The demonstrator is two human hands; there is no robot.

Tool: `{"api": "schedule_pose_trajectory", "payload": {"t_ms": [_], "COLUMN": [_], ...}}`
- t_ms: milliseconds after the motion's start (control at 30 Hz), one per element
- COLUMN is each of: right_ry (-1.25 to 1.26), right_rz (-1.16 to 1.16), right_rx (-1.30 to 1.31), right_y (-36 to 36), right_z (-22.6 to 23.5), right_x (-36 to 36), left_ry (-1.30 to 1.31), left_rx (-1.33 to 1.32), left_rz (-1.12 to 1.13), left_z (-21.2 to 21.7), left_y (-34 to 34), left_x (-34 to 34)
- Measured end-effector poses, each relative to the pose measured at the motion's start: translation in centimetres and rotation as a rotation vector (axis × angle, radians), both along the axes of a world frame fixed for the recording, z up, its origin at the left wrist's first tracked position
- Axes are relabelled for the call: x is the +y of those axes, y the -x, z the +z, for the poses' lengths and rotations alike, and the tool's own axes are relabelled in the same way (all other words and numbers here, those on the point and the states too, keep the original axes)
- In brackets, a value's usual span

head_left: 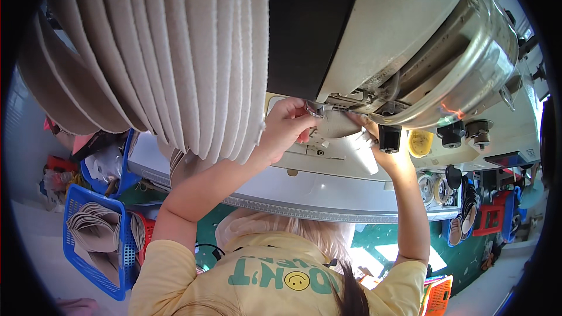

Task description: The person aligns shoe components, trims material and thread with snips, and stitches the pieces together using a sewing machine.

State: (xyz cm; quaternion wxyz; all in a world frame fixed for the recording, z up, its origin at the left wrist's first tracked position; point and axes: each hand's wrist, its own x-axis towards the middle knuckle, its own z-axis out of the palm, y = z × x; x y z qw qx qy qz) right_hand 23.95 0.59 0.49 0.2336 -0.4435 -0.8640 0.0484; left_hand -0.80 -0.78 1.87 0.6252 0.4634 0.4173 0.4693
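Note:
Under the head of a sewing machine (392,17), my left hand (290,123) is closed, thumb and forefinger pinching a small shiny metal part (315,109). Whether that part is loose or fixed to the machine cannot be told. My right hand (383,140) is on the other side of the needle area, partly hidden by a black knob (390,138). Its fingertips reach toward a pale curved piece (351,146) on the machine bed, and their grip is hidden. Large beige felt-like pieces (175,52) hang in a thick row above my left forearm.
A white table edge (304,213) with a ruler strip runs before me. Blue baskets (96,275) stand at left, one with folded beige pieces (96,228). A yellow round part (420,143), bobbins (426,187) and an orange basket (438,297) are at right.

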Motion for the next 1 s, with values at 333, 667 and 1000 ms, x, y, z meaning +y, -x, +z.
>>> {"api": "schedule_pose_trajectory", "payload": {"t_ms": [333, 667, 1000], "right_ry": [-0.586, -0.500, -0.528], "right_rz": [0.131, 0.003, 0.011], "right_rx": [0.233, -0.225, -0.093], "right_y": [3.0, 7.3, 1.7], "right_z": [3.6, 4.5, 3.7], "right_x": [-7.2, -7.7, -6.9], "left_ry": [0.015, 0.003, -0.049], "left_rx": [-0.081, 0.011, -0.098], "left_rz": [-0.091, -0.190, -0.044], "left_z": [-0.4, 0.4, -0.8], "left_y": [1.3, 2.0, 1.0], "left_x": [2.1, 2.7, 2.0]}}
